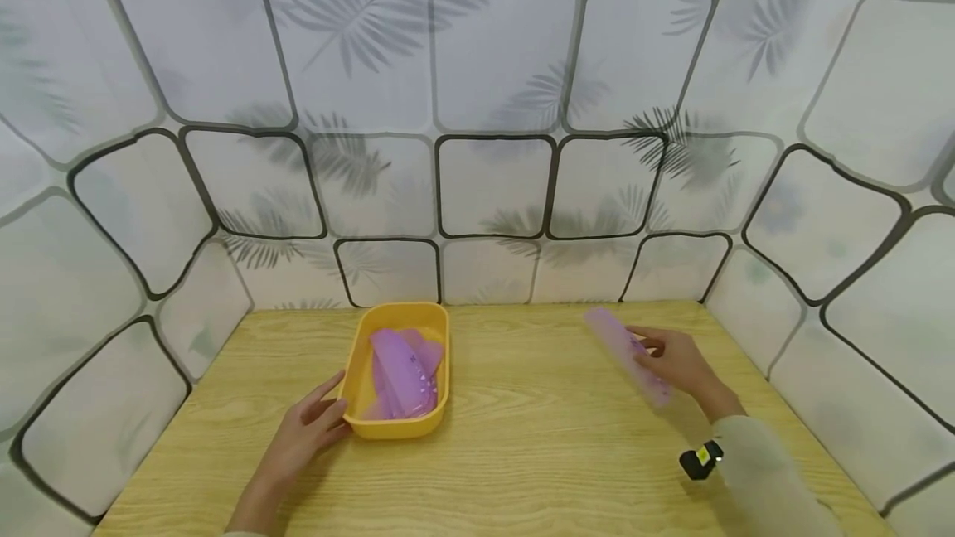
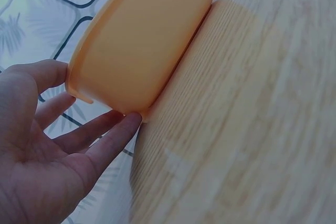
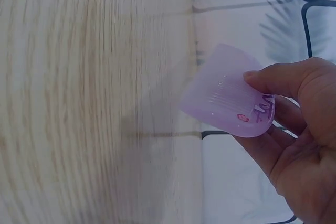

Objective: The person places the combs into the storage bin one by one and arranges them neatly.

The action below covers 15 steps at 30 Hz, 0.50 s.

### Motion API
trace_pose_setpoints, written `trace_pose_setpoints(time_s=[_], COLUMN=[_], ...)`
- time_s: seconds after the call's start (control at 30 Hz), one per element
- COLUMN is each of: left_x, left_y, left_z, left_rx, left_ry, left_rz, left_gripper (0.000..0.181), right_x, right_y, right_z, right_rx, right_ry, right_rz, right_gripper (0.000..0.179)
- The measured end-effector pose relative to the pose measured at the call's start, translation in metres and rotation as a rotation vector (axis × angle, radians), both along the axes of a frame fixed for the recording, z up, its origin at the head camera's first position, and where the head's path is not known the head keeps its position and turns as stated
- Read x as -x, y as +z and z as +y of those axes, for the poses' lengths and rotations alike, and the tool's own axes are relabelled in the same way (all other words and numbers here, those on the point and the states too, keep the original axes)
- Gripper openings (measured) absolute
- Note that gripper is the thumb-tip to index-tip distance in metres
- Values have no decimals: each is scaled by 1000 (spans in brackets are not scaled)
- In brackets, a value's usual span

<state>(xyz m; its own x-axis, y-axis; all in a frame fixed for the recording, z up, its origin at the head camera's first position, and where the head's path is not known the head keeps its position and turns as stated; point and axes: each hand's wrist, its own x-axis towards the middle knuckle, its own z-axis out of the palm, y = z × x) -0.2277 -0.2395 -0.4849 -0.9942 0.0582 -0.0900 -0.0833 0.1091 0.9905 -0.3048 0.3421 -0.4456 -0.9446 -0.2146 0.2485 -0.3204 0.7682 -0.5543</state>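
In the head view, a yellow tray [image 1: 396, 430] stands on the table's left half with several crumpled-looking purple pieces [image 1: 403, 371] in it. My left hand [image 1: 306, 429] is at its near left corner, fingers extended and fingertips touching the tray wall; the left wrist view shows the thumb at the rim [image 2: 79, 85] and the other fingertips lower down. My right hand [image 1: 679, 363] pinches a long, translucent purple strip [image 1: 615, 338] by its side, over the table at right. In the right wrist view, the strip [image 3: 220, 93] is curved, with fine lines and dark writing near one rounded edge.
The wood-grain table [image 1: 515, 454] is enclosed by pale patterned cloth [image 1: 492, 189] at the back and on both sides. A small black device [image 1: 700, 461] with a yellow mark sits by the right sleeve [image 1: 764, 479].
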Motion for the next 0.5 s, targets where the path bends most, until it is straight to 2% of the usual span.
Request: trace_pose_setpoints(time_s=[0.5], left_x=[-1], left_y=[-1], left_z=[-1], left_rx=[1], left_ry=[-12], left_rz=[9], left_gripper=[62], right_x=[11], right_y=[-3], right_z=[-40], right_rx=[57], right_ry=[66], right_rz=[21], right_gripper=[43])
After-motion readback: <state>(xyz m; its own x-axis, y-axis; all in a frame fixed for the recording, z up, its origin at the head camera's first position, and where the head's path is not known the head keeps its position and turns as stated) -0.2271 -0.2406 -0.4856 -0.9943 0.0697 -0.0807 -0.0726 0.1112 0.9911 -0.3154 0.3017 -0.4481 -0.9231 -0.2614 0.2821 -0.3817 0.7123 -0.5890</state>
